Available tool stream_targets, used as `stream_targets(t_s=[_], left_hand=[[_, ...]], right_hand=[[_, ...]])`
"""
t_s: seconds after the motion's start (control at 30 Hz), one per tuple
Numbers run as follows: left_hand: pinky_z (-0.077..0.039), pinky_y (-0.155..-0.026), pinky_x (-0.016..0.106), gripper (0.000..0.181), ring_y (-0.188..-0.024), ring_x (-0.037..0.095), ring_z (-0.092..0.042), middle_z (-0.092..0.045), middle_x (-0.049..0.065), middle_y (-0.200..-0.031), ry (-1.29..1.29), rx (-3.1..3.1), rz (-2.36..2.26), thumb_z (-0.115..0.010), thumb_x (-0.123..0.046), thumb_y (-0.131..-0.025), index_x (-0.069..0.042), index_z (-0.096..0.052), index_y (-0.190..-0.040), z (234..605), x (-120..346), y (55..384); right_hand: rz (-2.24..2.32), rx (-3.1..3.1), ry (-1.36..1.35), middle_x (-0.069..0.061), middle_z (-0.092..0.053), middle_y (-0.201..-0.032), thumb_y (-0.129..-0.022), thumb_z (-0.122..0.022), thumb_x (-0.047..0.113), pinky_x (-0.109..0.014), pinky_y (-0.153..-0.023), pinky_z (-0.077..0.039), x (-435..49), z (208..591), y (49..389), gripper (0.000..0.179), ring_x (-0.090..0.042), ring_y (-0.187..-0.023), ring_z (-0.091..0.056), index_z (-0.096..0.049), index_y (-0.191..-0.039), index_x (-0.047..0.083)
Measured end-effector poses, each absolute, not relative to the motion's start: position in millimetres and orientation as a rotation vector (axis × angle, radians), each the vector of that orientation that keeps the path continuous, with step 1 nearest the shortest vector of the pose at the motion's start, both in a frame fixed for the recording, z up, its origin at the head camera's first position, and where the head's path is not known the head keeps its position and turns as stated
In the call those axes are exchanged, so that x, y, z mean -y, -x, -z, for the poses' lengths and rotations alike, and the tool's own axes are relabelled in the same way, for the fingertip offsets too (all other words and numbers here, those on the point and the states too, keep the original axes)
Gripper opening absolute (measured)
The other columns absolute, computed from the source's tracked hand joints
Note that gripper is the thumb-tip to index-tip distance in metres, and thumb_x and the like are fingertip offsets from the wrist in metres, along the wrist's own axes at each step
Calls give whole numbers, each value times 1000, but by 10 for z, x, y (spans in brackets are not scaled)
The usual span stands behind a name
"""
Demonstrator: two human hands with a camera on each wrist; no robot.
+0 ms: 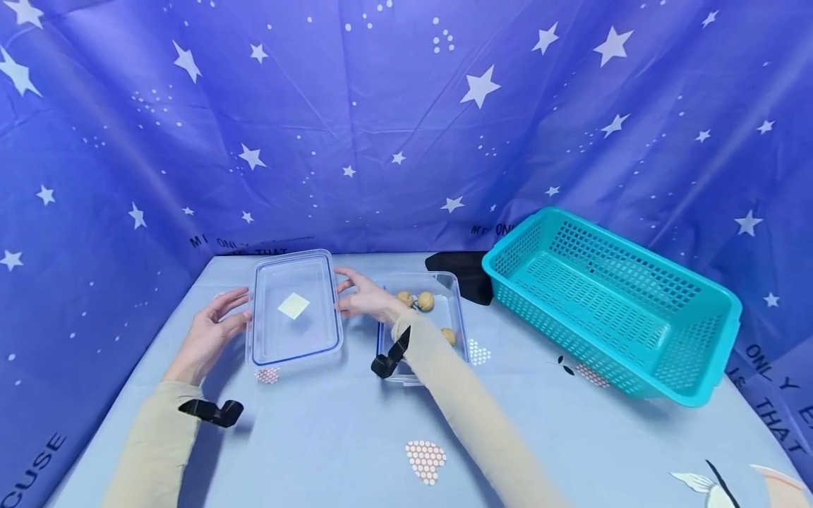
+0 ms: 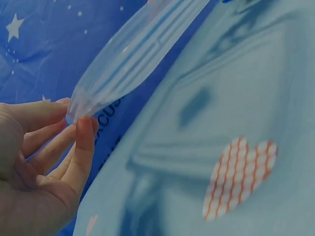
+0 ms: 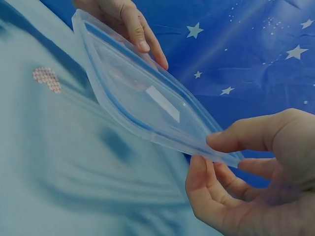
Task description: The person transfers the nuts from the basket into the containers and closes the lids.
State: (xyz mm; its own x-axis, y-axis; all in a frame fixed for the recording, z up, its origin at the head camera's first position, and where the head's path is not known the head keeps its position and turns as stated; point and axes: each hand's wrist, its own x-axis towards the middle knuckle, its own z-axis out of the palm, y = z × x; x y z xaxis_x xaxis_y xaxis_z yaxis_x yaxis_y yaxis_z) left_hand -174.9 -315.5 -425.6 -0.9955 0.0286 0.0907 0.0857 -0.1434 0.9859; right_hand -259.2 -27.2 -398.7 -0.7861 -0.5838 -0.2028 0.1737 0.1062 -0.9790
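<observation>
A clear plastic container lid [image 1: 295, 335] with a blue seal and a pale square label is held up above the table, its shadow falling on the cloth below. My left hand [image 1: 212, 328] pinches its left edge between thumb and fingers, as the left wrist view also shows. At the opposite edge, my right hand [image 1: 365, 293] pinches the lid [image 3: 142, 93] between thumb and fingertips. Under my right forearm stands a clear container [image 1: 460, 321], partly hidden by the sleeve. Inside it lie round tan walnut-like things [image 1: 425, 301]; others may be hidden by the arm.
A turquoise perforated basket [image 1: 610, 310] stands at the right with nothing seen in it. Behind its left end lies a black object [image 1: 466, 271], partly covered. A purple-blue star-patterned curtain [image 1: 406, 127] encloses the back and sides of the pale blue tablecloth [image 1: 356, 437].
</observation>
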Motion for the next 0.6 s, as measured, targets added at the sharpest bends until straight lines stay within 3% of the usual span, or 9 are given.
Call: stream_targets(t_s=[0.13, 0.33, 0.5, 0.6], left_hand=[[-49, -86, 17, 59, -102, 4, -61, -56, -4, -122, 146, 2086, 2308, -60, 0, -94, 8, -32, -146, 4240, 3028, 1756], [-50, -82, 17, 57, -95, 3, -62, -56, -2, -122, 121, 2263, 2081, -61, -4, -94, 8, -35, -144, 4190, 2818, 1769], [-51, -83, 18, 56, -94, 3, -63, -53, 12, -131, 108, 2279, 2065, -60, -4, -94, 6, -37, -144, 4162, 2611, 1812], [-51, -84, 20, 55, -95, 3, -63, -47, 23, -137, 111, 2291, 2075, -59, -4, -95, 6, -37, -145, 4149, 2483, 1846]], right_hand=[[1759, -1871, 378, -11, -44, -109, -86, -56, -14, -31, -75, -55, 161, 3965, 2564, 75, -18, -78, -57, -28, -151, 11], [1785, -1983, 387, -11, -46, -104, -90, -54, -8, -41, -81, -55, -3, 3910, 2504, 66, -16, -76, -56, -32, -149, 10], [1811, -2079, 416, -11, -49, -102, -90, -55, -5, -33, -71, -56, -199, 3879, 2464, 62, -15, -72, -55, -34, -147, 7], [1822, -2113, 394, -11, -50, -101, -89, -56, -5, -34, -71, -55, -330, 3878, 2448, 62, -14, -70, -56, -36, -147, 7]])
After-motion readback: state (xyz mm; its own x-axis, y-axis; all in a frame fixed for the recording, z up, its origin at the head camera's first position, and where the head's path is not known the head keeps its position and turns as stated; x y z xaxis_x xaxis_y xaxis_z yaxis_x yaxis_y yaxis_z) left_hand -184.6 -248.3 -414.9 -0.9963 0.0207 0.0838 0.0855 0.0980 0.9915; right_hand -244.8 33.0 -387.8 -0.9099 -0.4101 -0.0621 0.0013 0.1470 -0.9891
